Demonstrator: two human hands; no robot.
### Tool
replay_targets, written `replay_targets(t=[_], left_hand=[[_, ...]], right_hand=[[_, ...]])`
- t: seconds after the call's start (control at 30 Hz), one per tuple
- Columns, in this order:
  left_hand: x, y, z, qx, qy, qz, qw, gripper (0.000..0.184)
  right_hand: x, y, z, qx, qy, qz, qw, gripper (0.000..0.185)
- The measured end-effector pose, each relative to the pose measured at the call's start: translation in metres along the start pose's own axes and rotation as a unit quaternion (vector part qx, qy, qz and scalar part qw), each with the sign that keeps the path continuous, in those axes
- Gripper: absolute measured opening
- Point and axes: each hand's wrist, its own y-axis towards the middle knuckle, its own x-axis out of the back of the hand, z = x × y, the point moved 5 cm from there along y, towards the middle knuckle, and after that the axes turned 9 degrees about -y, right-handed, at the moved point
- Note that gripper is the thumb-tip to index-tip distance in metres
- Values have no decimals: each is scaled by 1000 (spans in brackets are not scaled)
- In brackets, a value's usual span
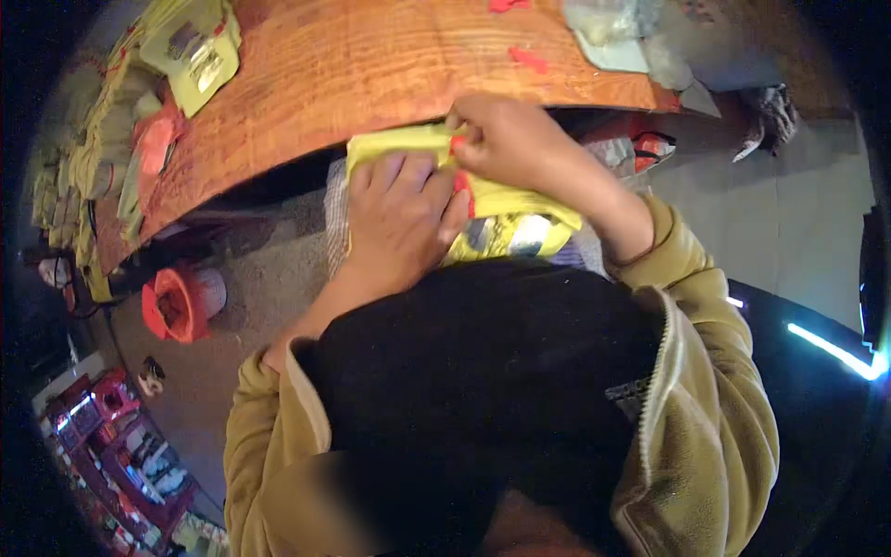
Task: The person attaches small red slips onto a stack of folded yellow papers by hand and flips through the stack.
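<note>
A yellow bundle [399, 143], which looks like folded paper or thin bags, lies across my lap at the table's near edge. A red strip [464, 193] runs across its middle. My left hand [401, 215] is pressed over the bundle's left part and holds it, fingers bent and thumb beside the red strip. My right hand [510, 139] is closed in a pinch at the bundle's far edge, on the upper end of the red strip. Below the hands shows a yellow printed piece with shiny patches [520, 235].
The wooden table [362, 65] curves ahead of me, with red scraps [529, 60] on it. Stacked yellow packets [190, 56] are at left, and clear plastic bags [613, 23] at upper right. A red bucket [190, 304] stands on the floor at left.
</note>
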Motion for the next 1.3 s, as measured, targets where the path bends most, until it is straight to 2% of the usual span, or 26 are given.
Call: replay_targets(t=[0.07,0.1,0.13,0.2,0.23,0.27,0.3,0.33,0.4,0.6,0.67,0.73,0.8,0.87,0.93,1.0,1.03,1.1,1.13,1.2,1.3], left_hand=[[7,4,-7,-9,4,-28,1000,23],[10,3,-8,-5,13,-41,999,24],[10,2,-8,-8,11,-42,999,24],[5,-1,-4,1,7,-31,999,30],[5,0,-4,-1,6,-30,1000,30],[6,1,-4,1,-8,-32,999,33],[5,3,-4,2,-22,-34,999,35],[5,4,-4,3,-22,-35,999,35],[5,5,-4,1,-26,-45,999,39],[6,7,-4,-16,-39,-61,997,43],[4,6,-1,-6,-42,-50,998,43],[3,4,-1,6,-46,-36,998,42],[6,6,-1,11,-48,-49,998,42],[6,6,0,4,-40,-44,998,41],[6,6,0,-8,-43,-66,997,38],[5,6,0,-7,-49,-61,997,37],[5,6,0,-4,-53,-56,997,35],[6,7,0,-8,-51,-49,997,34],[6,7,-1,-12,-50,-42,998,33],[5,8,-3,-23,-36,-47,998,32],[3,8,-4,-20,-20,-48,998,30]], right_hand=[[3,-6,-7,-6,96,29,995,29],[7,-8,-15,-78,159,107,978,37],[10,-9,-27,-81,157,105,979,37],[13,-5,-72,-157,75,28,984,34],[11,-7,-88,-159,76,26,984,34],[19,-9,-101,-117,-81,-56,988,29],[23,-11,-104,-71,-236,-136,960,25],[13,-15,-109,-71,-236,-136,960,25],[4,-20,-103,-10,-341,-201,918,17],[20,-2,-141,-61,-195,-174,963,19],[20,-1,-137,-47,-191,-180,964,20],[31,-3,-124,-132,-258,-163,943,20],[35,-5,-118,-126,-294,-175,931,19],[33,-5,-126,-154,-220,-153,951,19],[32,-7,-123,-127,-219,-192,948,25],[26,-8,-117,-129,-82,-178,972,26],[24,-9,-111,-128,-81,-178,972,26],[7,-9,-99,-139,89,-80,983,23],[8,-9,-88,-140,90,-80,983,23],[3,-8,-63,-161,196,48,966,23],[4,-7,-40,-113,261,86,955,21]])
